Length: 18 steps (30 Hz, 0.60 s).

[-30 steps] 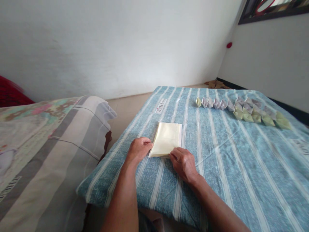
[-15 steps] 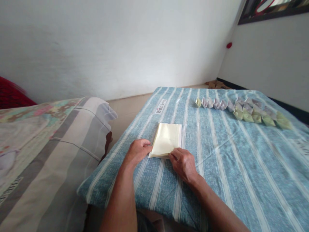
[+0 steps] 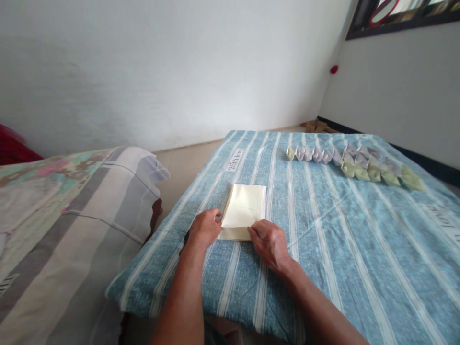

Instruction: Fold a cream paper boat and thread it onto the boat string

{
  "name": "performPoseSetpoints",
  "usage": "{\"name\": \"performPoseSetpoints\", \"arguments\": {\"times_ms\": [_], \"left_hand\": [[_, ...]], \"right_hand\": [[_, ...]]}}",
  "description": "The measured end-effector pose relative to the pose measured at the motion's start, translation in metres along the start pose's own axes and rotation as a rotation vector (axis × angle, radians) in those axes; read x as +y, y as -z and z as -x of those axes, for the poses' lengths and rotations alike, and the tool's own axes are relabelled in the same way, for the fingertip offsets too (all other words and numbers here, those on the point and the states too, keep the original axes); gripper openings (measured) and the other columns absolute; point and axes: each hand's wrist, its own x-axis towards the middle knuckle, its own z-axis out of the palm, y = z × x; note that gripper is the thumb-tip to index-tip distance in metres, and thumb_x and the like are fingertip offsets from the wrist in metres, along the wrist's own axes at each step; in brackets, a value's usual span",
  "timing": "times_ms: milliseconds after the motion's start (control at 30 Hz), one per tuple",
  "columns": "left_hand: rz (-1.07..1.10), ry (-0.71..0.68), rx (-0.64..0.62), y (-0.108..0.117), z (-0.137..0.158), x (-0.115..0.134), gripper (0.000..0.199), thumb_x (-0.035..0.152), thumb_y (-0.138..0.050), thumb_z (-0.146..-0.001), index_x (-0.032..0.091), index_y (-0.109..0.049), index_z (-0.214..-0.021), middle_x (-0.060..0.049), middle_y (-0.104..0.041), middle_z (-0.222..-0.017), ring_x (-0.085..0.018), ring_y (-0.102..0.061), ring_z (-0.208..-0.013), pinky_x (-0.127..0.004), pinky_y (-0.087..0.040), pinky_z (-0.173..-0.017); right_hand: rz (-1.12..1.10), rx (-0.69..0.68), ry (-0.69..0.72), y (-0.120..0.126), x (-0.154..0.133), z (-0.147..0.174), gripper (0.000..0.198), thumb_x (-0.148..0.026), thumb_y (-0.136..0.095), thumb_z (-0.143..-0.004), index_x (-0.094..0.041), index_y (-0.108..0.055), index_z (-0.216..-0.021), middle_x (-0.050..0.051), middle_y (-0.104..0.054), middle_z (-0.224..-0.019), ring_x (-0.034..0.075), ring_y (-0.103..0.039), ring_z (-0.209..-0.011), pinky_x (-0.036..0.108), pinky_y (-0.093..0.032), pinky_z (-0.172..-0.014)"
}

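A small stack of pale yellow paper (image 3: 244, 206) lies on the blue striped cloth in front of me. The near edge of its top sheet is raised, and a strip of paper (image 3: 233, 234) shows below it. My right hand (image 3: 268, 239) pinches this sheet of paper near its right corner, thumb and fingertips pressed together. At the left side, my left hand (image 3: 206, 227) has its fingers curled, with the fingertips at the sheet's left corner. Partly behind my left wrist lies a small dark object (image 3: 186, 236), too hidden to name.
Several folded paper boats (image 3: 361, 173), some whitish and some yellowish, stand in rows at the back right of the cloth-covered surface (image 3: 316, 268). To the left, across a gap of floor, is a bed with a striped cover (image 3: 108, 206). A white wall (image 3: 161, 72) rises behind.
The near edge of the top sheet has come up and away from the stack, so the strip below shows. Both hands stay at the stack's near corners. The view has shifted slightly.
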Motion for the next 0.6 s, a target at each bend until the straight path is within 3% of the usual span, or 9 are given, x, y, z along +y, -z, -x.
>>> {"name": "performPoseSetpoints", "arguments": {"times_ms": [200, 333, 467, 533, 600], "left_hand": [[-0.057, -0.006, -0.019, -0.001, -0.003, 0.0, 0.035, 0.017, -0.062, -0.075, 0.018, -0.068, -0.109, -0.008, -0.075, -0.089, -0.023, -0.068, -0.082, -0.027, -0.044, -0.067], [-0.076, -0.033, -0.031, 0.0, -0.003, 0.002, 0.049, 0.015, -0.06, -0.075, 0.017, -0.063, -0.124, -0.008, -0.074, -0.09, -0.023, -0.067, -0.082, -0.027, -0.044, -0.069], [-0.127, -0.08, -0.052, 0.002, -0.002, 0.004, 0.066, 0.013, -0.056, -0.076, 0.025, -0.05, -0.141, -0.003, -0.072, -0.081, -0.022, -0.067, -0.08, -0.026, -0.043, -0.066], [-0.161, -0.097, -0.063, 0.003, -0.001, 0.005, 0.069, 0.014, -0.054, -0.077, 0.027, -0.046, -0.144, -0.003, -0.072, -0.082, -0.022, -0.067, -0.082, -0.025, -0.043, -0.067], [-0.186, -0.121, -0.069, 0.004, 0.0, 0.006, 0.063, 0.014, -0.053, -0.077, 0.028, -0.053, -0.139, -0.004, -0.072, -0.088, -0.022, -0.067, -0.086, -0.026, -0.045, -0.071]], "right_hand": [[-0.496, 0.022, -0.324, 0.009, -0.001, -0.006, 0.019, -0.025, -0.06, -0.079, -0.018, -0.067, -0.063, 0.002, -0.064, -0.065, 0.015, -0.057, -0.064, 0.026, -0.038, -0.062], [-0.636, 0.082, -0.461, 0.015, 0.009, -0.013, 0.026, -0.036, -0.06, -0.079, -0.016, -0.069, -0.066, 0.001, -0.063, -0.059, 0.014, -0.055, -0.056, 0.025, -0.039, -0.055], [-0.779, 0.157, -0.585, 0.02, 0.025, -0.019, 0.028, -0.041, -0.062, -0.076, -0.016, -0.066, -0.064, 0.002, -0.065, -0.059, 0.014, -0.058, -0.056, 0.025, -0.045, -0.057], [-0.831, 0.172, -0.626, 0.022, 0.029, -0.021, 0.028, -0.042, -0.063, -0.073, -0.016, -0.063, -0.06, 0.002, -0.065, -0.059, 0.015, -0.06, -0.057, 0.026, -0.047, -0.059], [-0.861, 0.171, -0.663, 0.024, 0.03, -0.021, 0.026, -0.04, -0.065, -0.07, -0.017, -0.061, -0.056, 0.002, -0.064, -0.055, 0.015, -0.06, -0.055, 0.026, -0.048, -0.058]]}}
